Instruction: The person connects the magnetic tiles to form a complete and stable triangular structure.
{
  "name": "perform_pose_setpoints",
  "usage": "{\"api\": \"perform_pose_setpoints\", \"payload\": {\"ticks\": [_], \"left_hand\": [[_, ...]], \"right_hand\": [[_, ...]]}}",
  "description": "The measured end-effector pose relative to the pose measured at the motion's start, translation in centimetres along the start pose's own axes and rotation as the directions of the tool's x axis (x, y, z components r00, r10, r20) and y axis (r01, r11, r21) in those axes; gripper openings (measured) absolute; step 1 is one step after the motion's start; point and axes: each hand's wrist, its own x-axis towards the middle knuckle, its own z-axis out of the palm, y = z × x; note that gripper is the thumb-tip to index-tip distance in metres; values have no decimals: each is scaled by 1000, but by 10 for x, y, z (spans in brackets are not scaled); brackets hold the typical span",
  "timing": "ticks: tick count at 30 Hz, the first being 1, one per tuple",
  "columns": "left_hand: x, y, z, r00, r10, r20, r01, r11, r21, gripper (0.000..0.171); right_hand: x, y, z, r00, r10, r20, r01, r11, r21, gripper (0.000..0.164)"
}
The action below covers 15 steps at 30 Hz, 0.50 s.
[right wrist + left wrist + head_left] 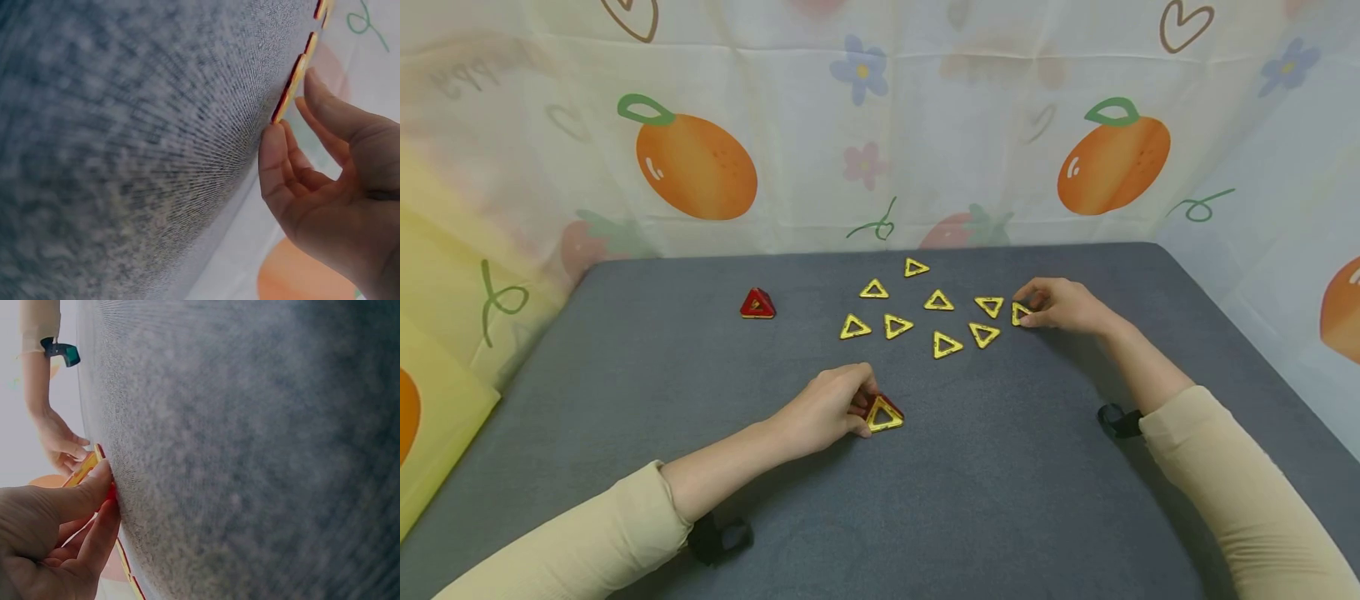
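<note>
My left hand grips a small red-and-yellow pyramid of magnetic triangle tiles at the near middle of the table, its thumb and fingers on the left side. In the left wrist view the fingers hide part of that pyramid. Farther right, my right hand pinches a yellow triangle tile at the right end of a group of tiles. The right wrist view shows a tile's red-and-yellow edge between the thumb and fingers, low at the tabletop.
Several yellow triangle tiles lie flat and apart across the back middle of the grey table. A second pyramid, mostly red, stands at the back left. A patterned curtain hangs behind the table.
</note>
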Motion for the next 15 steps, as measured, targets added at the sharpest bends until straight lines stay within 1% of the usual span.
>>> {"api": "perform_pose_setpoints", "payload": {"ticks": [3, 10, 15], "left_hand": [[0, 0, 0, 1000, 1, 0, -1, 1000, 2, 36], [0, 0, 0, 1000, 0, -1, 0, 1000, 8, 36], [0, 0, 0, 1000, 8, -3, -8, 1000, 19, 36]], "right_hand": [[1, 0, 2, 1000, 0, -1, 0, 1000, -29, 44], [0, -2, 3, 1000, 6, -3, -6, 999, -47, 44], [1, -2, 3, 1000, -19, -2, 19, 998, -64, 45]]}}
